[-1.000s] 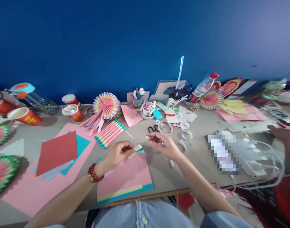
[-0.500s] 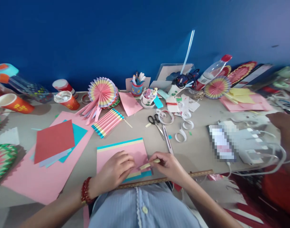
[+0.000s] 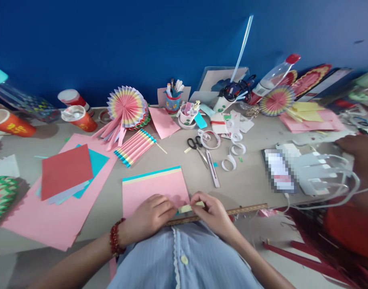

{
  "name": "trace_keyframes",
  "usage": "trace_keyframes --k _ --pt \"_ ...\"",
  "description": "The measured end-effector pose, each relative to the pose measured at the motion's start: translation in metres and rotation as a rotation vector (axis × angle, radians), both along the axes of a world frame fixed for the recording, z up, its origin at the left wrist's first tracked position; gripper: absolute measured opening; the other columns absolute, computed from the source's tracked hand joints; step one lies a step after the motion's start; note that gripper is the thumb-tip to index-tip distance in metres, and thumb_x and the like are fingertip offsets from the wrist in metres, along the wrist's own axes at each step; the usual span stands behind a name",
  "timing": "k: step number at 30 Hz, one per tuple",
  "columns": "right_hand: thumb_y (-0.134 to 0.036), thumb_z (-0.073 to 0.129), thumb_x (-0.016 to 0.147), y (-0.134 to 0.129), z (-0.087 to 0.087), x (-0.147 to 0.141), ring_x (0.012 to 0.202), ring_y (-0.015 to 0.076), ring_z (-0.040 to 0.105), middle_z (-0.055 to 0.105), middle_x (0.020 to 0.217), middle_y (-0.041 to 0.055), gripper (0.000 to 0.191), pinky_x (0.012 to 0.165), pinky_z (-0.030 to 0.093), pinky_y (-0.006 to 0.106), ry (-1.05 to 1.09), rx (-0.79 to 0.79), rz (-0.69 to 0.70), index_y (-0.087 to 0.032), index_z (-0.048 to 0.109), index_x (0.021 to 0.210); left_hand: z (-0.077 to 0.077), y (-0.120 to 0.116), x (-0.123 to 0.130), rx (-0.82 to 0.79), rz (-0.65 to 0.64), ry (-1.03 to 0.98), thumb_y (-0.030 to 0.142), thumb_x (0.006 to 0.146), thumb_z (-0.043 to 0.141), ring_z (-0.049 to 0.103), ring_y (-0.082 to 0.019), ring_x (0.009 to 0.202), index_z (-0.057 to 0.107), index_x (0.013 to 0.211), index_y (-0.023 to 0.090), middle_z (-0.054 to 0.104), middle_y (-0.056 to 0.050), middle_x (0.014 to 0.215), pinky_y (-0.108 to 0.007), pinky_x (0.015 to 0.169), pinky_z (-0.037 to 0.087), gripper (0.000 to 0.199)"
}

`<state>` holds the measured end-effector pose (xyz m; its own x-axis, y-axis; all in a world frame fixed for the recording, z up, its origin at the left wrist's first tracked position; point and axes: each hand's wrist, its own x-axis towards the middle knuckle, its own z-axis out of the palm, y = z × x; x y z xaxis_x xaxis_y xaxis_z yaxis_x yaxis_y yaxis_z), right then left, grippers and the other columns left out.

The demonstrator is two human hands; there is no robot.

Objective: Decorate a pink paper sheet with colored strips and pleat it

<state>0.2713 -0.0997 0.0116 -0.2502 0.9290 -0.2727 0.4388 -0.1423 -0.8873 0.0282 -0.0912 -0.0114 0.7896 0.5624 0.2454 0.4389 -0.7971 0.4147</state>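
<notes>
A pink sheet point(image 3: 150, 190) with a blue and pale yellow band along its far edge lies in front of me. My left hand point(image 3: 153, 214) rests on its near part with fingers bent and pressed together. What lies under those fingertips is hidden. My right hand point(image 3: 209, 210) pinches a pale yellow paper strip point(image 3: 185, 208) at the near right corner of the sheet. The strip's left end reaches my left fingertips. Beyond the sheet is a bundle of pleated pink paper point(image 3: 135, 147) with blue and yellow ends.
Scissors point(image 3: 198, 150), a tape roll point(image 3: 210, 139) and a white cutter point(image 3: 213, 170) lie ahead right. A phone point(image 3: 280, 170) and a cabled white power strip point(image 3: 310, 172) are farther right, near another person's arm point(image 3: 360, 160). Coloured sheets point(image 3: 66, 172) lie left; paper fans point(image 3: 128, 108) stand behind.
My left hand has moved slightly right, toward the strip. The strip lies lower and more level, close to the table edge. My view has shifted slightly.
</notes>
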Motion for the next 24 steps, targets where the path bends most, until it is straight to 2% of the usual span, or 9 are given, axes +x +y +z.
trace_keyframes --k 4,9,13,24 --pt "-0.016 0.052 0.08 -0.0034 -0.0064 -0.001 0.068 0.0152 0.058 0.064 0.076 -0.0013 0.01 0.058 0.037 0.022 -0.044 0.04 -0.01 -0.022 0.06 0.08 -0.0053 -0.0001 -0.0004 0.017 -0.004 0.035 0.019 0.1 0.049 0.057 -0.019 0.091 0.062 0.101 0.016 0.066 -0.006 0.096 -0.035 0.082 0.046 0.013" --pt "-0.016 0.052 0.08 -0.0023 -0.0091 0.0007 0.066 0.015 0.057 0.063 0.075 -0.0016 0.01 0.059 0.037 0.023 -0.063 0.067 -0.018 -0.022 0.059 0.079 -0.0093 -0.0014 -0.0002 0.028 0.004 0.03 0.019 0.1 0.05 0.057 -0.02 0.092 0.061 0.105 0.017 0.065 -0.006 0.095 -0.036 0.086 0.045 0.013" --pt "-0.016 0.051 0.08 -0.0016 -0.0107 0.0005 0.071 0.0162 0.059 0.064 0.077 -0.0014 0.01 0.064 0.04 0.024 -0.079 0.078 -0.012 -0.022 0.059 0.08 -0.0089 -0.0018 0.0003 0.017 0.014 0.03 0.019 0.101 0.048 0.057 -0.02 0.093 0.061 0.107 0.017 0.065 -0.006 0.095 -0.036 0.087 0.046 0.015" --pt "-0.016 0.051 0.079 -0.002 -0.0086 -0.0007 0.068 0.0158 0.058 0.064 0.075 -0.0012 0.01 0.063 0.04 0.024 -0.074 0.086 -0.022 -0.022 0.058 0.077 -0.0059 -0.0017 0.0011 0.007 0.027 0.017 0.021 0.102 0.046 0.058 -0.019 0.095 0.062 0.106 0.018 0.066 -0.005 0.096 -0.037 0.091 0.046 0.017"
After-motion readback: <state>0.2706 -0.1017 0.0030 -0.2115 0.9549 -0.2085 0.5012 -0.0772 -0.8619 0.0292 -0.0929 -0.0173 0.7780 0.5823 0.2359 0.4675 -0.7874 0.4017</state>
